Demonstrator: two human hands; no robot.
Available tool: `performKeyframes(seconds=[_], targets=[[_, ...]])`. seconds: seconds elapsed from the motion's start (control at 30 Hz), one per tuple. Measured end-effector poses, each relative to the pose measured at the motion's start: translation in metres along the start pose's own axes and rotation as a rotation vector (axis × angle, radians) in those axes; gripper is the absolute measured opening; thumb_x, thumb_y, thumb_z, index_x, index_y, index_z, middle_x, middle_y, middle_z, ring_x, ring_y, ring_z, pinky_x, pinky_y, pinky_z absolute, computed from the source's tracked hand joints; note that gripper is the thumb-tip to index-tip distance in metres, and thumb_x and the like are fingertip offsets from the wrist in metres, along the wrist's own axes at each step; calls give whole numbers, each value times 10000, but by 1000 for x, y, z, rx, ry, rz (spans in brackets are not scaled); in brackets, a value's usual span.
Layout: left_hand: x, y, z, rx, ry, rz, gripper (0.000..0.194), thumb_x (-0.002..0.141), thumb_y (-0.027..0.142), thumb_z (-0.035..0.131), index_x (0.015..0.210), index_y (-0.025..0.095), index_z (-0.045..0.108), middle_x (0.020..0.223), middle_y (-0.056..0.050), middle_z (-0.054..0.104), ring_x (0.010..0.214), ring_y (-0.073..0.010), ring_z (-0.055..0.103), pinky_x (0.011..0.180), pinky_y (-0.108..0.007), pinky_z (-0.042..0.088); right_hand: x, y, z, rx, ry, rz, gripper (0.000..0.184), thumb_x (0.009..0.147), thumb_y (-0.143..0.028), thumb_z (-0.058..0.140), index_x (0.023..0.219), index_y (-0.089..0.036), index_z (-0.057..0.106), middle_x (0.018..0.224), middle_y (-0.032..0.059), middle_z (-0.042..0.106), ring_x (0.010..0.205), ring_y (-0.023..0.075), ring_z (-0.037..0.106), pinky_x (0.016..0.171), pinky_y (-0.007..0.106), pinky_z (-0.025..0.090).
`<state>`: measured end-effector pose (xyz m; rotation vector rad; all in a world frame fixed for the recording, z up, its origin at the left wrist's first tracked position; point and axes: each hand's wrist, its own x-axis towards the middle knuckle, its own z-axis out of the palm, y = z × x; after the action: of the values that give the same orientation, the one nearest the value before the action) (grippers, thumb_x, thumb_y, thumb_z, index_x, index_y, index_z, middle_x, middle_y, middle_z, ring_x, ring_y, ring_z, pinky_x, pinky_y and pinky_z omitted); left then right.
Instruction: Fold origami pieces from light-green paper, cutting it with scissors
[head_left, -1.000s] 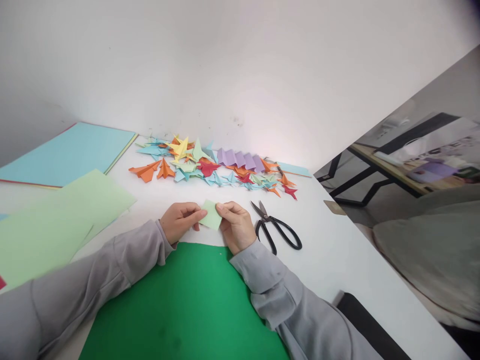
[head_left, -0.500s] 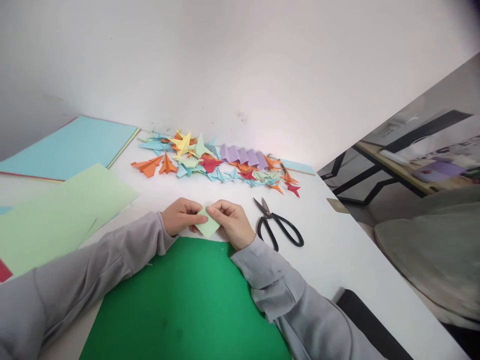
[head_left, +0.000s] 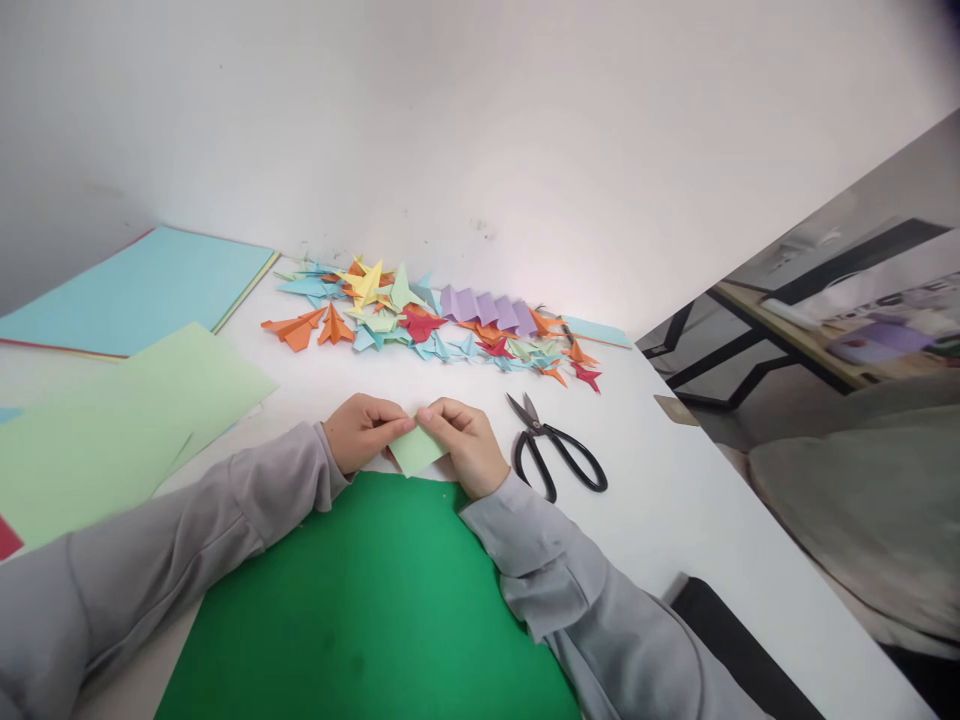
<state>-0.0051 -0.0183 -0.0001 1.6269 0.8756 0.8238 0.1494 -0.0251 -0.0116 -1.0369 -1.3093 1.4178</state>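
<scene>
A small pale green piece of paper [head_left: 417, 452] is pinched between my two hands, one corner pointing down toward me. My left hand [head_left: 364, 432] grips its upper left edge, thumb on top. From the other side, my right hand [head_left: 469, 445] holds the upper right edge, its thumb nearly meeting the left one. The fingers behind the paper are mostly hidden. Just below lies a green sheet [head_left: 367, 600] at the front of the white table. Black-handled scissors [head_left: 551, 440] rest to the right of my right hand, blades slightly apart.
Folded paper shapes [head_left: 420, 325] in several colours lie along the wall, with a purple pleated paper [head_left: 487, 310] among them. Large light green sheets [head_left: 135, 420] and a blue-topped stack [head_left: 150, 290] are at the left. A black object [head_left: 735, 640] sits at the lower right.
The small green paper has turned so a corner points down, and my thumbs have come closer together at its top edge. The scissors have stayed put.
</scene>
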Motion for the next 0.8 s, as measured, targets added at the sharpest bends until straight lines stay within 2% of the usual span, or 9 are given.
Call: performKeyframes(seconds=[0.13, 0.27, 0.4, 0.5, 0.67, 0.73, 0.8], targets=[[1, -4, 0, 62, -49, 49, 345, 717, 331, 511, 442, 143, 422, 427, 39, 373, 441, -68, 347, 437, -207, 290, -2, -3, 1, -64, -63, -33, 328, 657, -478, 640, 587, -178, 527, 466, -66, 433, 431, 65, 346, 416, 207, 248], [1, -4, 0, 38, -59, -12, 362, 706, 320, 489, 426, 160, 326, 444, 53, 247, 454, -61, 247, 431, -218, 213, -3, -4, 2, -63, -104, -19, 324, 674, -489, 621, 599, -190, 522, 443, -73, 413, 398, 65, 327, 398, 209, 233], [0, -1, 0, 95, -16, -11, 330, 709, 319, 440, 447, 167, 310, 458, 52, 236, 468, -65, 244, 443, -218, 215, -3, -5, 2, -75, -96, -47, 338, 663, -500, 627, 588, -186, 527, 451, -69, 412, 418, 69, 331, 413, 211, 242], [-1, -1, 1, 149, -26, 25, 302, 708, 306, 429, 459, 165, 329, 465, 51, 243, 471, -68, 256, 445, -215, 219, -3, -4, 2, -92, -72, -65, 336, 666, -495, 627, 578, -186, 529, 439, -70, 398, 414, 69, 327, 412, 212, 236], [-1, -1, 4, 152, -7, 77, 280, 677, 250, 433, 445, 176, 295, 429, 59, 238, 435, -59, 245, 423, -210, 211, -4, -1, 4, -35, -63, 21, 309, 650, -465, 650, 578, -188, 532, 413, -72, 421, 373, 66, 332, 379, 211, 216], [-2, 1, 4, 125, 0, 67, 217, 648, 223, 421, 450, 170, 349, 421, 55, 293, 423, -61, 290, 421, -203, 243, -2, 0, 3, 35, -37, 52, 302, 619, -435, 681, 559, -182, 526, 416, -69, 443, 371, 63, 342, 375, 206, 226], [-4, 2, 2, 81, 27, 28, 162, 613, 191, 386, 457, 161, 417, 420, 38, 384, 416, -69, 359, 426, -199, 291, 3, 0, -1, 142, 53, 71, 291, 583, -398, 707, 548, -182, 515, 426, -69, 463, 374, 62, 363, 375, 200, 250]])
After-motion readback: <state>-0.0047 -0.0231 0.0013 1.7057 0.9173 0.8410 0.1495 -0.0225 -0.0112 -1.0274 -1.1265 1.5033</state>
